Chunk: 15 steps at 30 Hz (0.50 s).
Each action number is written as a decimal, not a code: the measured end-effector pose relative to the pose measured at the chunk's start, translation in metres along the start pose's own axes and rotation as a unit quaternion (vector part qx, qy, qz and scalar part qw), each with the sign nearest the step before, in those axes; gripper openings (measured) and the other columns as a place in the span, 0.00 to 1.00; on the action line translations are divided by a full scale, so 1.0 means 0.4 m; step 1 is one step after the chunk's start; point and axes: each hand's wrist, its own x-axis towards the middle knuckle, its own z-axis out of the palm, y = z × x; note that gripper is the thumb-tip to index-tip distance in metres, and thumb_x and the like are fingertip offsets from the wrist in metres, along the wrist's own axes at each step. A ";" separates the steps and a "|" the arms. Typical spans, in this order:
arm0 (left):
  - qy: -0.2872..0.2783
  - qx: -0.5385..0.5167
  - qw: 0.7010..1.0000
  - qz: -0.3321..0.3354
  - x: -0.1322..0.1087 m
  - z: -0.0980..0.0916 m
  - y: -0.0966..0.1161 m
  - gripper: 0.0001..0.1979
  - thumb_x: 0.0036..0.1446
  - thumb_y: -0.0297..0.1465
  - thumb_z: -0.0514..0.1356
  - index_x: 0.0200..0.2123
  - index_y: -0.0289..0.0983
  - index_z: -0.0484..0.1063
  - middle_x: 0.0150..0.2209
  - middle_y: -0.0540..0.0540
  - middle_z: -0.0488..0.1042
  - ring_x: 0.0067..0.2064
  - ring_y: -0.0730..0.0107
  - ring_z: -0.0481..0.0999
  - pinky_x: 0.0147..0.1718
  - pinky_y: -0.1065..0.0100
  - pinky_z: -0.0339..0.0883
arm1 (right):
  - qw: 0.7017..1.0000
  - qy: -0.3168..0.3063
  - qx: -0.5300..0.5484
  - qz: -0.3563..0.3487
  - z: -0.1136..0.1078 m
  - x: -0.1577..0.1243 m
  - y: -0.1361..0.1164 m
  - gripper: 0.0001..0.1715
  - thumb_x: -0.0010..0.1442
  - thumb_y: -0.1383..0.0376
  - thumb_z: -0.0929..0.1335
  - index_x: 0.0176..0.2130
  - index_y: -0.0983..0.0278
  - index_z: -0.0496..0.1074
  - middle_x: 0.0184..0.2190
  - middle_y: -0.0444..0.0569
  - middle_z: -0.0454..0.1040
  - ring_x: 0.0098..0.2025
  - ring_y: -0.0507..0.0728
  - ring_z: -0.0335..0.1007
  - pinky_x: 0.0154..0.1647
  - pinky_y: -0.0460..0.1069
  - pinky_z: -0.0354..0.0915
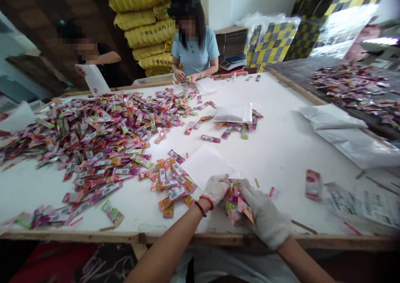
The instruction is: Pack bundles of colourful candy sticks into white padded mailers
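Note:
My left hand [216, 189], in a pale work glove, is closed at the near edge of a white mailer bag [206, 166], which lies flat on the table. Colourful small packets [236, 206] are bunched together beside that edge. My right hand [265, 216], also gloved, has its fingers curled round this bunch from the right; the thumb side is partly blurred. Just left of the bag, a loose cluster of orange and pink packets [171, 183] with barcodes lies on the white table [275, 149].
A big heap of packets [103, 128] covers the table's left side. A white bag [234, 113] rests on packets farther back, and filled white bags [353, 137] lie at right. A person in light blue [195, 51] and another person in black [108, 62] stand at the far side.

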 end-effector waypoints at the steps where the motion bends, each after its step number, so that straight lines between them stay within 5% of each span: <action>1: -0.004 0.016 1.000 0.010 -0.001 -0.003 -0.002 0.13 0.53 0.28 0.54 0.39 0.30 0.74 0.31 0.44 0.76 0.30 0.73 0.69 0.31 0.73 0.63 | 1.000 -0.023 -0.001 -0.012 -0.008 0.013 -0.002 0.24 0.46 0.67 0.65 0.45 0.67 0.70 0.42 0.61 0.73 0.44 0.67 0.68 0.45 0.59 0.63; 4: -0.054 0.083 0.992 0.072 -0.017 -0.016 0.006 0.12 0.51 0.26 0.53 0.33 0.32 0.76 0.28 0.47 0.75 0.31 0.72 0.70 0.32 0.73 0.63 | 0.995 -0.078 0.065 -0.001 -0.041 0.059 0.004 0.23 0.44 0.67 0.67 0.43 0.64 0.70 0.41 0.54 0.74 0.42 0.62 0.69 0.43 0.53 0.63; 7: -0.080 0.148 0.978 0.127 -0.025 -0.027 0.042 0.11 0.50 0.26 0.52 0.27 0.34 0.75 0.25 0.49 0.74 0.29 0.72 0.69 0.30 0.73 0.62 | 0.978 -0.145 0.121 0.094 -0.058 0.102 0.010 0.17 0.45 0.66 0.68 0.39 0.60 0.71 0.34 0.46 0.76 0.35 0.57 0.70 0.35 0.48 0.63; 12: -0.016 0.184 0.979 0.090 -0.023 0.002 0.119 0.10 0.49 0.25 0.52 0.20 0.34 0.70 0.18 0.49 0.68 0.22 0.74 0.64 0.22 0.74 0.55 | 0.986 -0.137 -0.028 0.090 -0.037 0.139 -0.026 0.14 0.54 0.64 0.63 0.41 0.63 0.70 0.39 0.53 0.75 0.38 0.58 0.70 0.37 0.50 0.61; 15: 0.045 0.304 0.941 0.143 -0.046 0.032 0.134 0.09 0.51 0.28 0.52 0.25 0.36 0.71 0.22 0.47 0.71 0.26 0.70 0.68 0.25 0.71 0.56 | 0.977 -0.137 -0.110 0.118 -0.026 0.136 -0.050 0.15 0.54 0.65 0.63 0.42 0.65 0.69 0.38 0.57 0.74 0.36 0.60 0.71 0.35 0.52 0.61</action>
